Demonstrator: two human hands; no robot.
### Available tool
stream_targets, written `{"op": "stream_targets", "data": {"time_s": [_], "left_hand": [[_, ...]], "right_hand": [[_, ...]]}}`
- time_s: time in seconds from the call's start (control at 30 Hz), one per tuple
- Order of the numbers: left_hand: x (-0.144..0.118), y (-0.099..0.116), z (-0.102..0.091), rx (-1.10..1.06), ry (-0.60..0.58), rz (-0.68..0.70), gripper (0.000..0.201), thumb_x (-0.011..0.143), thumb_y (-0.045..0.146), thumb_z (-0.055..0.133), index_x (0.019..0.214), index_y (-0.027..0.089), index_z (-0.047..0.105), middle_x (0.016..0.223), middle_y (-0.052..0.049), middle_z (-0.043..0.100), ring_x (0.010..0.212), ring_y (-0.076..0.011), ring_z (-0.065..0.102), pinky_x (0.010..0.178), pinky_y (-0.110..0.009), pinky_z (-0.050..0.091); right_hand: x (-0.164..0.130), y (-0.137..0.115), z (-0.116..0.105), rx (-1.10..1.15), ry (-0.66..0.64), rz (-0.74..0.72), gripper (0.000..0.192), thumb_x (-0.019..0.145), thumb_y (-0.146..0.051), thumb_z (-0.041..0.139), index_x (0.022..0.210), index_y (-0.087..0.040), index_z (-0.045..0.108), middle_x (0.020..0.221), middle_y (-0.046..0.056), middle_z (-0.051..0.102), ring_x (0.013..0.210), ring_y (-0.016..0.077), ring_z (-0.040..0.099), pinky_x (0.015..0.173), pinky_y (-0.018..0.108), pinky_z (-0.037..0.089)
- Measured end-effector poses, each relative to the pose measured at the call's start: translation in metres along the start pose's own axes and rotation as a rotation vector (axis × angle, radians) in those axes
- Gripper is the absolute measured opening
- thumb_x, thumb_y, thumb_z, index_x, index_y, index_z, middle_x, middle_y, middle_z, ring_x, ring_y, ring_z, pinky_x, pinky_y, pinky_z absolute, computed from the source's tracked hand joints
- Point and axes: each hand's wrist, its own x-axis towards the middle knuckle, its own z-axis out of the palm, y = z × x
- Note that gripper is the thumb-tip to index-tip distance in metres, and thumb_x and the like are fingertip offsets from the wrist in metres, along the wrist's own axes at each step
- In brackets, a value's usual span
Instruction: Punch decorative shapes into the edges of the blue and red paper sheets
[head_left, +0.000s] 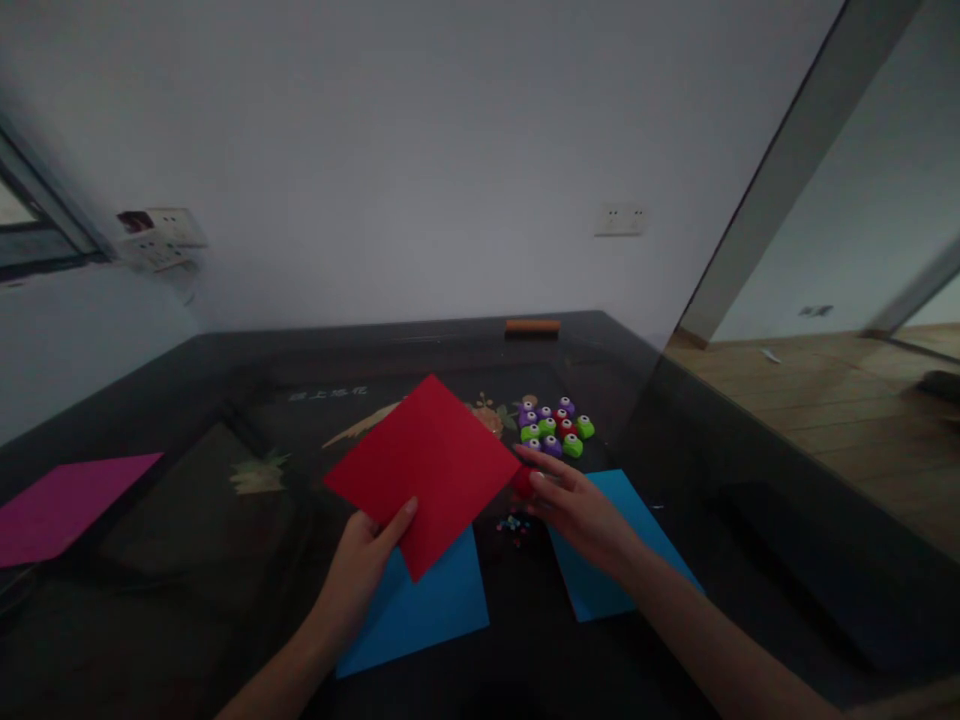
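Observation:
My left hand (pixel 364 560) grips the near corner of a red paper sheet (pixel 427 465), holding it tilted above the dark table (pixel 225 480). A small red paper punch (pixel 523 484) is pinched in the fingers of my right hand (pixel 581 510), right at the red sheet's right edge. Below the hands lie two blue paper sheets, one (pixel 427 605) under the red sheet and one (pixel 607 550) under my right hand. A sprinkle of tiny coloured paper bits (pixel 512 527) lies between them.
A cluster of several purple, green and red paper punches (pixel 553 428) sits just beyond my right hand. A magenta sheet (pixel 64 505) lies at the table's far left. An orange bar (pixel 532 326) rests at the back edge by the wall. Wooden floor (pixel 825 400) lies to the right.

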Motion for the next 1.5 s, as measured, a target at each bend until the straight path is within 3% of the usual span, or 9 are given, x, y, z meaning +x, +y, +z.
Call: {"op": "stream_targets", "data": {"time_s": [0.2, 0.5, 0.6, 0.8, 0.9, 1.1, 1.3, 1.5], "left_hand": [[0.004, 0.006, -0.002, 0.056, 0.072, 0.026, 0.016, 0.069, 0.017, 0.072, 0.085, 0.017, 0.071, 0.086, -0.006, 0.074, 0.085, -0.0236, 0.068, 0.075, -0.028, 0.054], [0.004, 0.008, -0.002, 0.231, 0.110, 0.055, 0.010, 0.067, 0.017, 0.073, 0.077, 0.017, 0.072, 0.076, -0.004, 0.073, 0.078, -0.0227, 0.068, 0.073, -0.026, 0.053], [0.002, 0.008, -0.002, 0.302, 0.111, 0.080, 0.008, 0.066, 0.019, 0.074, 0.074, 0.018, 0.073, 0.079, -0.004, 0.074, 0.077, -0.0225, 0.067, 0.073, -0.025, 0.051], [0.000, 0.010, -0.003, 0.427, 0.090, 0.161, 0.004, 0.066, 0.025, 0.073, 0.068, 0.022, 0.071, 0.072, -0.001, 0.073, 0.069, -0.0229, 0.065, 0.066, -0.026, 0.051], [0.001, 0.009, -0.004, 0.465, 0.107, 0.189, 0.007, 0.063, 0.027, 0.074, 0.065, 0.022, 0.069, 0.068, -0.001, 0.071, 0.064, -0.0228, 0.064, 0.064, -0.027, 0.051], [0.002, 0.006, -0.007, 0.590, 0.099, 0.298, 0.021, 0.064, 0.044, 0.066, 0.068, 0.024, 0.067, 0.070, -0.001, 0.072, 0.077, -0.0274, 0.067, 0.083, -0.037, 0.050], [-0.001, 0.006, -0.008, 0.720, 0.073, 0.329, 0.029, 0.069, 0.051, 0.058, 0.062, 0.024, 0.063, 0.061, 0.000, 0.070, 0.066, -0.0270, 0.067, 0.075, -0.042, 0.054], [-0.001, 0.005, -0.007, 0.764, 0.092, 0.365, 0.030, 0.070, 0.053, 0.056, 0.065, 0.024, 0.062, 0.066, -0.002, 0.071, 0.065, -0.0271, 0.067, 0.074, -0.044, 0.054]], "right_hand": [[-0.003, 0.010, -0.002, -0.016, 0.075, 0.028, 0.042, 0.058, -0.028, 0.082, 0.095, -0.018, 0.065, 0.098, 0.007, 0.068, 0.090, 0.0202, 0.064, 0.084, 0.034, 0.048], [-0.012, 0.005, 0.000, 0.023, -0.090, 0.082, 0.039, 0.071, -0.029, 0.073, 0.107, -0.024, 0.058, 0.097, 0.005, 0.067, 0.087, 0.0209, 0.067, 0.083, 0.040, 0.052], [-0.011, 0.006, 0.000, -0.010, -0.059, 0.066, 0.043, 0.070, -0.026, 0.074, 0.109, -0.023, 0.058, 0.094, 0.004, 0.068, 0.081, 0.0183, 0.068, 0.082, 0.037, 0.053], [-0.014, 0.003, 0.004, -0.139, -0.016, 0.007, 0.032, 0.071, -0.032, 0.072, 0.100, -0.021, 0.063, 0.089, 0.006, 0.069, 0.076, 0.0183, 0.068, 0.074, 0.035, 0.055], [-0.016, 0.000, 0.006, -0.170, -0.031, 0.006, 0.032, 0.072, -0.032, 0.071, 0.101, -0.021, 0.061, 0.088, 0.005, 0.069, 0.076, 0.0180, 0.068, 0.071, 0.034, 0.055], [-0.013, 0.003, 0.003, -0.172, 0.002, -0.007, 0.036, 0.070, -0.035, 0.073, 0.098, -0.017, 0.061, 0.084, 0.006, 0.070, 0.072, 0.0183, 0.068, 0.066, 0.032, 0.055], [-0.012, 0.003, 0.003, -0.180, 0.010, -0.003, 0.037, 0.069, -0.036, 0.074, 0.098, -0.018, 0.060, 0.085, 0.005, 0.069, 0.073, 0.0167, 0.068, 0.067, 0.031, 0.055], [-0.013, 0.001, 0.002, -0.207, -0.007, -0.015, 0.033, 0.072, -0.034, 0.072, 0.099, -0.018, 0.060, 0.088, 0.005, 0.068, 0.074, 0.0163, 0.067, 0.067, 0.032, 0.055]]}}
